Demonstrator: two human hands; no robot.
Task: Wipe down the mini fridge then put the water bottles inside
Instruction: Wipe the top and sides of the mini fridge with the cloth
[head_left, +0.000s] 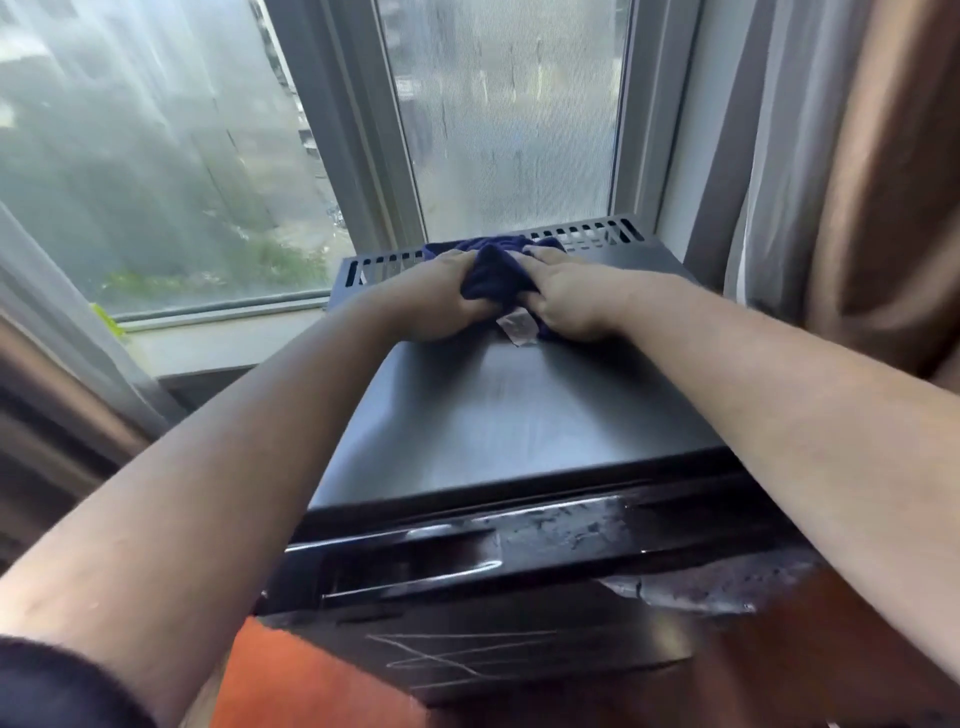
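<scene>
Fridge (498, 415) stands under the window (156, 156), dark top facing up, door shut. Blue cloth (496, 273) bunched at the far edge by the vent slots (587, 236) — likely gathered into a pad for wiping. Left hand (441, 296) and right hand (571, 301) flank it, fingers closed on the cloth, pressing it to the top. White tag (516, 325) pokes out between them. No bottles in view — wiping stage, by my reading.

Both bare arms reached straight forward, nearly parallel, elbows almost locked. The left hand (441, 296) and right hand (569, 296) lay side by side, palms down, knuckles up, fingers curled inward toward each other and closed tight on a cloth (496, 275) bunched between them.
</scene>
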